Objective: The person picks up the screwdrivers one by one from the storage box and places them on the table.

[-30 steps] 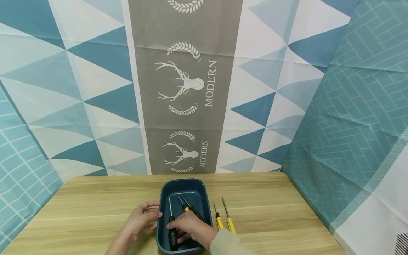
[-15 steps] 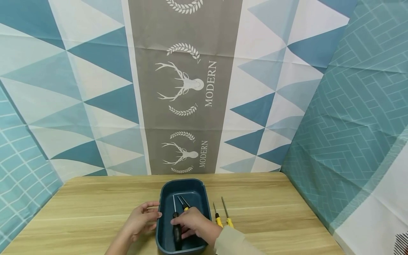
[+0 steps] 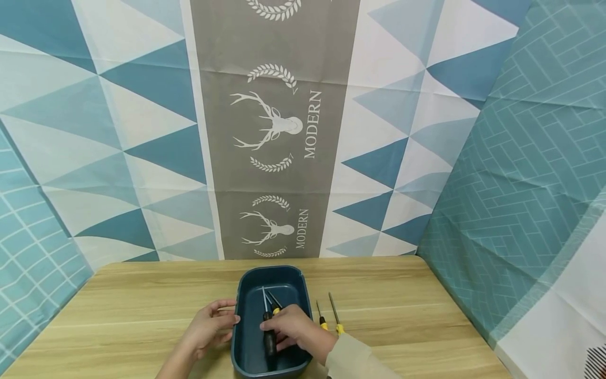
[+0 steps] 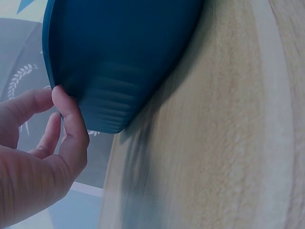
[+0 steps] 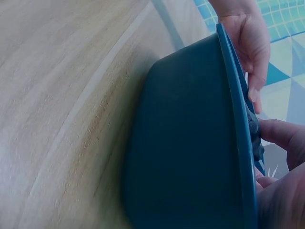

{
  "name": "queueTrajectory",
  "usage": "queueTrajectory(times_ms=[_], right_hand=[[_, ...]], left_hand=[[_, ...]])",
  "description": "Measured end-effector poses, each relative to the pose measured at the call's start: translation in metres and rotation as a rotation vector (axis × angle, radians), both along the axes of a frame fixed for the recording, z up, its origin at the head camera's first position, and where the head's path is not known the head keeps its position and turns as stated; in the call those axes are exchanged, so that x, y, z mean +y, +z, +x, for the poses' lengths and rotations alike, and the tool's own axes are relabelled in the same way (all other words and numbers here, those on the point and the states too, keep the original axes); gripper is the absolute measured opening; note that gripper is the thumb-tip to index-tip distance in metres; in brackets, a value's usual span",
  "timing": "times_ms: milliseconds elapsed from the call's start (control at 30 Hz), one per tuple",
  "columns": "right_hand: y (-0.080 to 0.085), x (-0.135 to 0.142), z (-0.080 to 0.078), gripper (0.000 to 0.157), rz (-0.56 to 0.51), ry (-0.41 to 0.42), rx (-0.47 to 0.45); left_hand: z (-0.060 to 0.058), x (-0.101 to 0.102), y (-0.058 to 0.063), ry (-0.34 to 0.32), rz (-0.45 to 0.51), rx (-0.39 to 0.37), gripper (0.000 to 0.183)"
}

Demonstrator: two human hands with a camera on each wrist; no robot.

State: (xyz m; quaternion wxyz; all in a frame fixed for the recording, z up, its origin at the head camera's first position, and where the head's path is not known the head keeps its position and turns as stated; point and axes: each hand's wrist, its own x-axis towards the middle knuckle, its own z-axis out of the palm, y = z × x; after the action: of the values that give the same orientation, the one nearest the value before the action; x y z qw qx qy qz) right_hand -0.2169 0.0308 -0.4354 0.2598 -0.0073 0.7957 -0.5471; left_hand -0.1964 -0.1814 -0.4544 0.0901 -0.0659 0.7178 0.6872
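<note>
Inside a dark blue plastic bin [image 3: 251, 350], my right hand [image 3: 295, 329] holds a black-handled screwdriver [image 3: 270, 337] with thumb and fingers round its handle. The shaft points toward the bin's far end. Just right of it, a yellow-and-black screwdriver [image 3: 276, 309] and another shaft show, their rear parts hidden behind the hand. My left hand [image 3: 208, 329] holds the bin's left rim, its thumb [image 4: 71, 119] bent against the edge in the left wrist view. In the right wrist view, the black handle [image 5: 255, 136] shows just past the bin's rim, touched by my right thumb.
Two yellow-handled screwdrivers, a shorter one [image 3: 323, 321] and a longer one [image 3: 339, 327], lie on the wooden table [image 3: 402, 305] right of the bin, partly covered by the right sleeve [image 3: 355, 358]. A patterned cloth [image 3: 274, 131] hangs behind the table.
My right hand has shifted the black-handled screwdriver rightward inside the bin, up beside the other screwdrivers there. My left hand has stayed at the left rim.
</note>
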Motion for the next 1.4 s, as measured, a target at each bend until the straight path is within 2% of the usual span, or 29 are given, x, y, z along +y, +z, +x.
queueTrajectory(times_ms=[833, 1400], right_hand=[[0.020, 0.015, 0.000, 0.023, -0.019, -0.021, 0.071], [0.029, 0.030, -0.005, 0.029, -0.007, -0.006, 0.103]], left_hand=[[0.000, 0.000, -0.001, 0.000, -0.003, 0.015, 0.054], [0.000, -0.003, -0.002, -0.035, -0.004, 0.019, 0.055]])
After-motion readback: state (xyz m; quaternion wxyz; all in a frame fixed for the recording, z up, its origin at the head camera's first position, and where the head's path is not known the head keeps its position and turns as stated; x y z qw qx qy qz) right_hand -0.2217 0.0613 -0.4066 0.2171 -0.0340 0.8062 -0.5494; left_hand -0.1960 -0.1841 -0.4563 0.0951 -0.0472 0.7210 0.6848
